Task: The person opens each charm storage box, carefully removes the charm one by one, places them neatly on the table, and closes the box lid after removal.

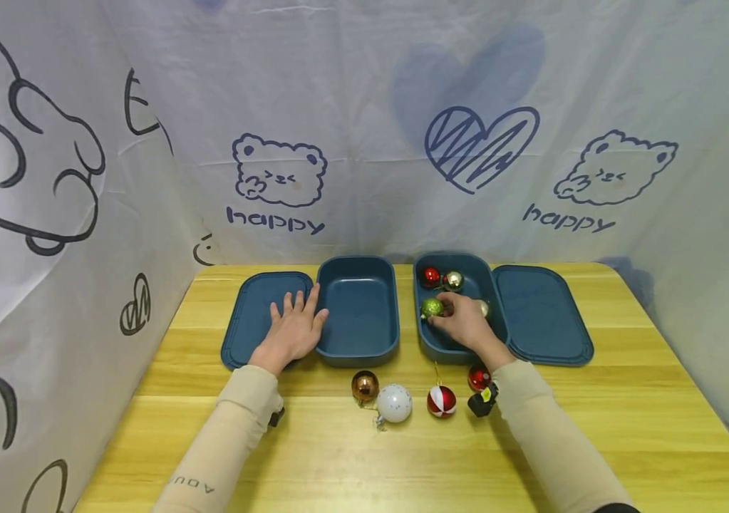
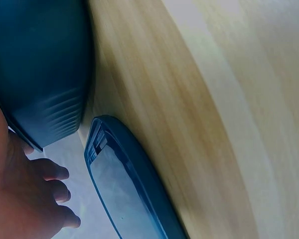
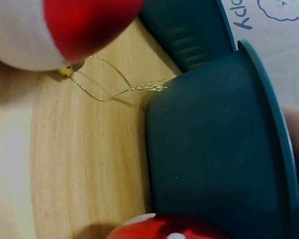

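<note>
My right hand (image 1: 463,320) reaches into the right blue box (image 1: 431,343), its fingertips pinching a glittery green Christmas ball (image 1: 431,308). Behind it in the same box lie a red ball (image 1: 430,277) and a gold ball (image 1: 453,280); a pale ball (image 1: 482,307) is partly hidden by the hand. My left hand (image 1: 295,328) has its fingers spread over the left lid (image 1: 245,324), the thumb side at the rim of the left blue box (image 1: 358,313), which holds nothing. In the left wrist view its fingers (image 2: 55,169) appear beside the box wall (image 2: 40,64).
In front of the boxes lie a copper ball (image 1: 365,385), a white ball (image 1: 394,403), a red-and-white ball (image 1: 442,401) with a gold cord, and a red ball (image 1: 478,377) near my right wrist. The right lid (image 1: 544,313) lies beside its box. A printed curtain (image 1: 364,142) hangs behind.
</note>
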Action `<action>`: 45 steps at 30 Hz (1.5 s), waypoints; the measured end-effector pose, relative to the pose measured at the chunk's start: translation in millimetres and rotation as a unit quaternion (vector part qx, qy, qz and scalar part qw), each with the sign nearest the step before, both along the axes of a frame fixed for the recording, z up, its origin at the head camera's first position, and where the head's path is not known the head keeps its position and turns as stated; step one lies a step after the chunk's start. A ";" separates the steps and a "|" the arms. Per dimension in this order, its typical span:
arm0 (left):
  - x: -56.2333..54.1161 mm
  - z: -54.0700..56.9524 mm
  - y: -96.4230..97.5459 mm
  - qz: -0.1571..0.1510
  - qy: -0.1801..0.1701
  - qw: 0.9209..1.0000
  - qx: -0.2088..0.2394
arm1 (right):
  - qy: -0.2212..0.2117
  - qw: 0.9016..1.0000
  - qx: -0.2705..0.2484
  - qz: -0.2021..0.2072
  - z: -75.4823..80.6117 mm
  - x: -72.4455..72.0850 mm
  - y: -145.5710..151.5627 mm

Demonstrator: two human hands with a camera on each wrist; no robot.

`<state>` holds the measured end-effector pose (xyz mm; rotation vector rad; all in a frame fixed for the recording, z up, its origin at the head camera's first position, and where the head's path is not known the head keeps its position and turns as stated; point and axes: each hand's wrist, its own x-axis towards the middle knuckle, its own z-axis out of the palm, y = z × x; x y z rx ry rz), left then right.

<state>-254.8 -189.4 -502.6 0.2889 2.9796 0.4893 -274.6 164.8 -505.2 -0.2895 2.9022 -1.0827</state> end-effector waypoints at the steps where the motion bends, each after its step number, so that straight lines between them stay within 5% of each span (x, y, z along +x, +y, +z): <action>1: -0.1 -0.1 0.0 -0.001 0.000 1.000 0.000 | 0.001 1.000 0.001 -0.001 1.2 0.5 0.3; 31: -0.3 -3.0 -0.9 0.001 0.006 1.000 -0.010 | 0.033 0.999 -0.014 -0.020 18.8 33.8 13.7; 45: 1.6 -1.2 0.1 -0.001 0.007 1.000 -0.010 | 0.047 0.998 -0.031 0.016 30.7 57.0 6.3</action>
